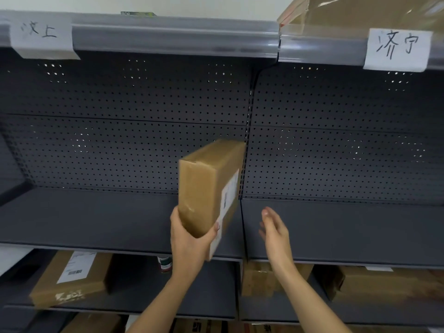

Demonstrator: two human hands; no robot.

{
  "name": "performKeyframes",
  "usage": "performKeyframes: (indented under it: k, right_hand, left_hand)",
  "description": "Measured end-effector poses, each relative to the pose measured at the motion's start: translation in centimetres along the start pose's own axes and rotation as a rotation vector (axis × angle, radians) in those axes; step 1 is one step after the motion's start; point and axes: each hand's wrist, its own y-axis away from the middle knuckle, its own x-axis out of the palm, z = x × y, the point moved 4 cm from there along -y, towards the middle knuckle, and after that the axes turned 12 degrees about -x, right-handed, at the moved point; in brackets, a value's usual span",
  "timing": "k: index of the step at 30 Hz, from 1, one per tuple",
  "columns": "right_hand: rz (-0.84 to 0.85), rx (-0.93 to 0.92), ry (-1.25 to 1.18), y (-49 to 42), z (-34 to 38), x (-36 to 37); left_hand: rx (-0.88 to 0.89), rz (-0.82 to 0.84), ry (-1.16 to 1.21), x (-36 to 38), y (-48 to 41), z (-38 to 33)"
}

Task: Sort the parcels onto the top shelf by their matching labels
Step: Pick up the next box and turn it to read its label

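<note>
Parcel [206, 186]: brown cardboard box, held up on end, tilted a bit, in front of the middle shelf [96, 219], near the post between the two shelf bays. White sticker [228, 195] on its right side, words too blurry to read. Left hand [189, 239] wrapped around the bottom end, thumb on one side, fingers on the other, holding tight. Right hand [274, 227] just beside the box, open, fingers loose, touching nothing. Step in hand, most likely: carrying the box up and checking its sticker. Next move probably calls for reading the sticker, picking the matching paper sign, then lifting the box high onto the top shelf [168, 37], maybe with both hands to keep it steady. Left paper sign [40, 34] and right paper sign [398, 48] stuck on the top shelf's front edge, both handwritten. Clear plastic bag [360, 13] already up by the right sign. Dark back wall full of tiny holes. Middle shelf bare. Lower shelf [134, 306] with more brown boxes, one at left with a white sticker [72, 277], and a small can [164, 263]. White wall above.
</note>
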Motion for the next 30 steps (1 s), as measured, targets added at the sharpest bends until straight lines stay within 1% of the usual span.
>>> performKeyframes:
  k: [3,6,8,11,13,16,21,22,23,25,27,28,30]
  right_hand:
    - [0.032,0.125,-0.015,0.5,-1.6,0.4]
    - [0.081,0.244,-0.089,1.4,-2.6,1.4]
    - [0.101,0.317,-0.202,1.8,-3.0,2.1]
    - [0.119,0.369,-0.353,2.2,-2.9,2.7]
    - [0.128,0.353,-0.395,2.2,-2.5,2.8]
    - [0.129,0.291,-0.374,2.1,-1.9,2.9]
    - [0.106,0.186,-0.204,1.4,-1.5,2.3]
    - [0.103,0.161,-0.164,1.1,-1.4,2.0]
    - [0.103,0.138,-0.126,0.8,-1.3,1.7]
    - [0.107,0.108,-0.059,0.3,-1.1,0.9]
    - [0.139,0.091,-0.009,-0.3,-0.9,0.2]
    - [0.166,0.081,0.015,-0.5,-0.8,0.0]
    - [0.219,0.074,0.048,-0.6,-0.5,0.1]
  left_hand:
    - [-0.246,0.091,0.344,0.7,0.1,0.5]
    - [-0.423,0.177,0.600,1.6,0.6,1.1]
    - [-0.481,0.233,0.710,2.2,1.1,1.2]
    - [-0.494,0.295,0.777,2.6,1.9,1.2]
    - [-0.489,0.320,0.791,2.7,2.2,1.3]
    - [-0.467,0.370,0.792,2.9,2.3,1.5]
    - [-0.439,0.486,0.747,2.4,2.2,2.0]
    - [-0.419,0.485,0.727,2.0,2.2,2.1]
    - [-0.394,0.450,0.712,1.2,1.9,2.3]
    - [-0.344,0.298,0.683,-1.2,0.9,2.6]
    - [-0.267,0.181,0.562,-3.8,-0.3,2.4]
    - [-0.223,0.168,0.464,-4.9,-0.7,2.2]
    - [-0.128,0.207,0.332,-6.4,-1.2,1.9]
